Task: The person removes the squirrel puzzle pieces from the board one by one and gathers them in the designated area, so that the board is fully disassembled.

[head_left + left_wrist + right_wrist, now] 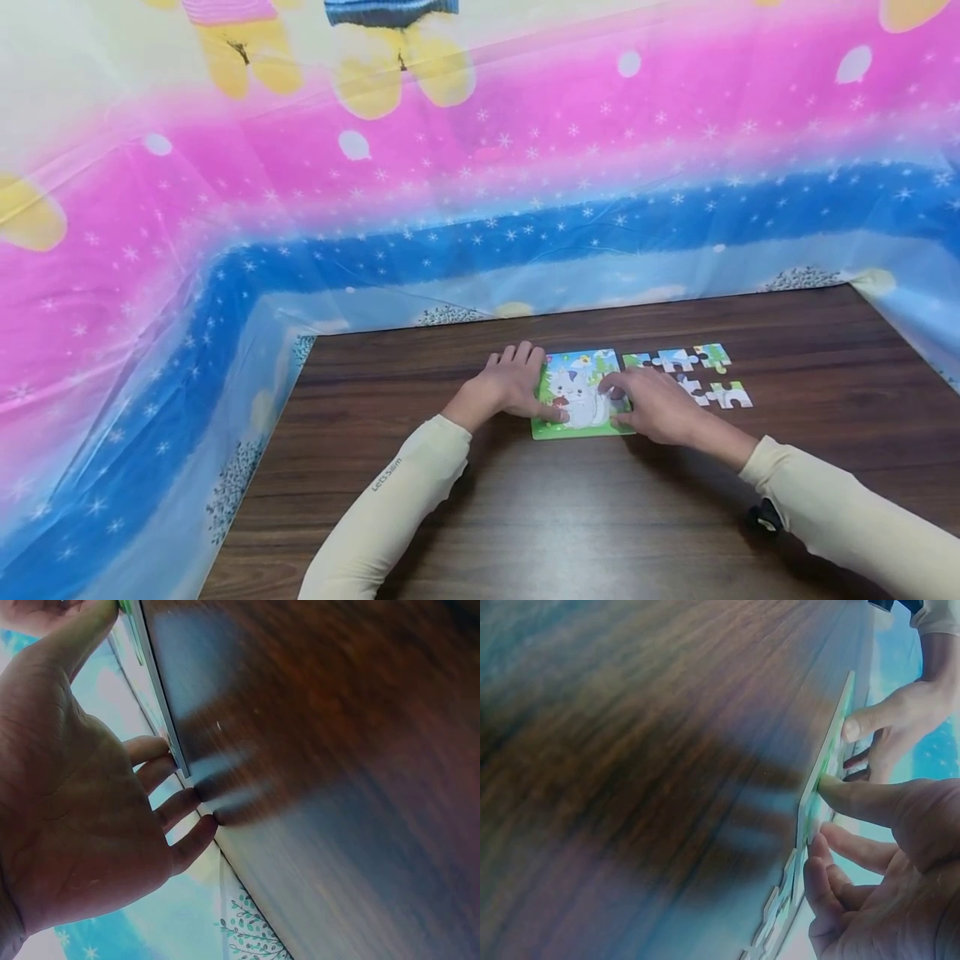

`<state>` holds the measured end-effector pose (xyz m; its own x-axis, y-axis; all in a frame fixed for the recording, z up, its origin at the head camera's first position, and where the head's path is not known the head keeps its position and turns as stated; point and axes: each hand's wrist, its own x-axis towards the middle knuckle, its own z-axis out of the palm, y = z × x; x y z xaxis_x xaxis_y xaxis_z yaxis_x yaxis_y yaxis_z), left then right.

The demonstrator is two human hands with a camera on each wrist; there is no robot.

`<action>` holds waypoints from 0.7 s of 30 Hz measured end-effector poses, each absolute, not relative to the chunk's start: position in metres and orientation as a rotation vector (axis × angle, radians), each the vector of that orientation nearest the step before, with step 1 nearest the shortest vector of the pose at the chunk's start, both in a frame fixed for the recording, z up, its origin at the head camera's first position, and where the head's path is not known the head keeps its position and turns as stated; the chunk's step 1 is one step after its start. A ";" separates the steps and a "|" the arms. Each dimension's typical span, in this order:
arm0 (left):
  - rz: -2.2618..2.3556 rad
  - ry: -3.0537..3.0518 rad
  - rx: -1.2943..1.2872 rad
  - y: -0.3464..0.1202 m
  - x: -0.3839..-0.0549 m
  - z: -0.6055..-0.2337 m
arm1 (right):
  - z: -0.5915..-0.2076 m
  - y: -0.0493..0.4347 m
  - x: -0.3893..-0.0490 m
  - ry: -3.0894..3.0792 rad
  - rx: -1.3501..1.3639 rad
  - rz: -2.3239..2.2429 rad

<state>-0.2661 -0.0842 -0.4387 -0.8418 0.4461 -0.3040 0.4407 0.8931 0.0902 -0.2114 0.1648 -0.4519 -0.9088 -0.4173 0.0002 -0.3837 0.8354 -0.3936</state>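
Observation:
A puzzle board (573, 431) with a white squirrel picture lies on the dark wooden table. My left hand (513, 383) rests at its left edge, fingers spread past the edge and thumb on the picture. The left wrist view shows those fingers (193, 806) reaching down beside the board's edge. My right hand (660, 406) is over the board's right side, thumb and index fingertips at the picture and apart from each other. A greyish patch (621, 403) shows between them. In the right wrist view the other right fingers (821, 889) are bent at the board's edge.
Several loose puzzle pieces (675, 360) lie right of the board, partly behind my right hand. The wooden table (517, 517) meets a pink and blue patterned cloth (450, 225) at its back and sides.

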 end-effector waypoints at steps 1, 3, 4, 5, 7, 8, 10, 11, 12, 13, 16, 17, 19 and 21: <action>0.023 2.743 0.657 -0.084 -0.266 -0.440 | -0.452 0.165 -0.212 2.920 -0.631 -0.619; 0.026 2.746 0.653 -0.084 -0.266 -0.441 | -0.454 0.166 -0.212 2.900 -0.625 -0.669; 0.026 2.747 0.651 -0.084 -0.267 -0.442 | -0.455 0.167 -0.213 2.889 -0.624 -0.695; 0.025 2.748 0.652 -0.084 -0.267 -0.443 | -0.456 0.168 -0.213 2.875 -0.622 -0.724; 0.025 2.748 0.651 -0.084 -0.268 -0.444 | -0.458 0.170 -0.214 2.843 -0.625 -0.783; 0.021 2.747 0.652 -0.084 -0.268 -0.445 | -0.459 0.171 -0.214 2.827 -0.634 -0.808; 0.010 2.741 0.653 -0.083 -0.269 -0.445 | -0.460 0.173 -0.213 2.802 -0.643 -0.838; 0.005 2.739 0.652 -0.083 -0.270 -0.446 | -0.460 0.174 -0.213 2.791 -0.649 -0.847; 0.001 2.735 0.649 -0.083 -0.270 -0.446 | -0.459 0.175 -0.212 2.781 -0.657 -0.853; -0.007 2.733 0.647 -0.083 -0.270 -0.446 | -0.459 0.175 -0.212 2.771 -0.664 -0.856; 0.001 2.734 0.643 -0.084 -0.269 -0.444 | -0.456 0.176 -0.212 2.747 -0.683 -0.856; 0.005 2.735 0.645 -0.084 -0.269 -0.443 | -0.455 0.176 -0.213 2.738 -0.692 -0.855; 0.009 2.738 0.648 -0.084 -0.268 -0.442 | -0.454 0.176 -0.214 2.720 -0.710 -0.855; 0.014 2.742 0.650 -0.085 -0.267 -0.441 | -0.453 0.176 -0.216 2.704 -0.729 -0.853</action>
